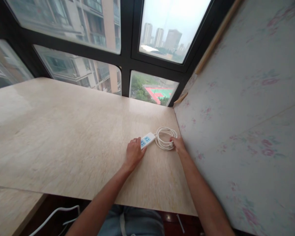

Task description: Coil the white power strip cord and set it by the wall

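A white power strip (148, 139) with light-blue socket faces lies on the beige marble-patterned sill (71, 141). My left hand (134, 150) grips its near-left end, thumb along the front edge and fingers over the far side, which hides that end. From the strip's other end runs a white cord (159, 144), wound into a round coil of several loops. My right hand (177, 143) pinches the coil at its right side, close to the wall. What looks like the cord's plug is partly covered by those fingers.
A wall with floral paper (236, 131) rises directly right of my right arm. Dark-framed windows (126, 49) stand along the sill's back edge. Below the front edge at left is a white bent tube or cable (56, 211).
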`<move>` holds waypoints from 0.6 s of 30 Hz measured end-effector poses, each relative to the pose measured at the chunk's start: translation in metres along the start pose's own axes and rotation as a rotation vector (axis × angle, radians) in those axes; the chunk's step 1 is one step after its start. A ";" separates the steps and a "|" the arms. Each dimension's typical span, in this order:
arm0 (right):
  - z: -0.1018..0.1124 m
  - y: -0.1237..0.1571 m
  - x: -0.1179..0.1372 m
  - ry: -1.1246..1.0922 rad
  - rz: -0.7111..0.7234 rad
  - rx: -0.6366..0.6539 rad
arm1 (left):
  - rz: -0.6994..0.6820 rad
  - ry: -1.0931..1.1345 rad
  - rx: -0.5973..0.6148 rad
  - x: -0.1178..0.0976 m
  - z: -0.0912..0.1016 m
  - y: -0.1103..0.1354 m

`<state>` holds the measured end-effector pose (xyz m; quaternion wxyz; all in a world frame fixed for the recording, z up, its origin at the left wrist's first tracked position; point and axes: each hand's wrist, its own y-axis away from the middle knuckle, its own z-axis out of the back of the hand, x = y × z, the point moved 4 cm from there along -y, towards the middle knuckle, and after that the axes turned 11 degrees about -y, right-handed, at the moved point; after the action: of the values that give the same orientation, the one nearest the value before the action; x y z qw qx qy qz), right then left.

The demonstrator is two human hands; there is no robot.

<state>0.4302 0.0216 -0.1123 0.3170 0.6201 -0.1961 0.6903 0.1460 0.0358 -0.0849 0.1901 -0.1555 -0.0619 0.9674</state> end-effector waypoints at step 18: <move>-0.019 -0.127 0.048 0.825 0.286 0.052 | -0.376 0.437 0.211 -0.103 -0.073 0.006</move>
<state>0.5014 0.1346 -0.0840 0.2544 0.2665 -0.1196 0.9219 0.2581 -0.0056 -0.1260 0.3896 -0.3249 0.0534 0.8601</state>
